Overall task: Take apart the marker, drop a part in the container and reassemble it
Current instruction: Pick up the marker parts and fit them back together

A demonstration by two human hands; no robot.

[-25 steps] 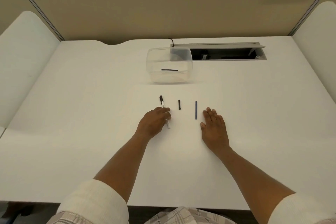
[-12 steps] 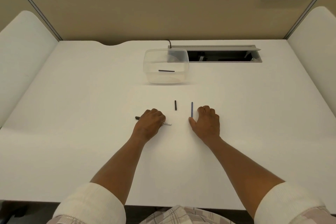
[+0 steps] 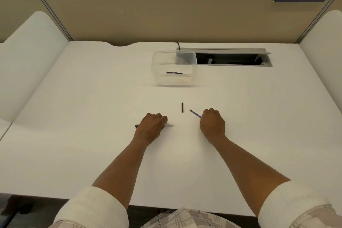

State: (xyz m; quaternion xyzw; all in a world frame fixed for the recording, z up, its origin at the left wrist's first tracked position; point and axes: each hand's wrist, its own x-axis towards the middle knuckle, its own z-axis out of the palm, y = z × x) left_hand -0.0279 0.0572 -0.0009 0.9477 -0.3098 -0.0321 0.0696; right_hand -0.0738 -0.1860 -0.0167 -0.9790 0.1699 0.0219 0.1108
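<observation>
My left hand (image 3: 150, 127) is closed around the marker body (image 3: 169, 125), which lies sideways: its white end sticks out to the right and its black tip to the left. My right hand (image 3: 212, 125) grips a thin blue ink rod (image 3: 195, 113), whose free end points up and to the left. Between the hands a short black piece (image 3: 182, 107) lies on the white desk. A clear plastic container (image 3: 174, 68) stands farther back, with one thin dark rod (image 3: 174, 72) inside.
An open cable tray (image 3: 231, 59) is cut into the desk right behind the container. White side panels (image 3: 27, 57) flank the desk and a tan partition closes the back.
My right hand has closed on the blue rod and lifted it off the desk, tilting it. My left hand turned the marker body sideways a moment earlier and still holds it.
</observation>
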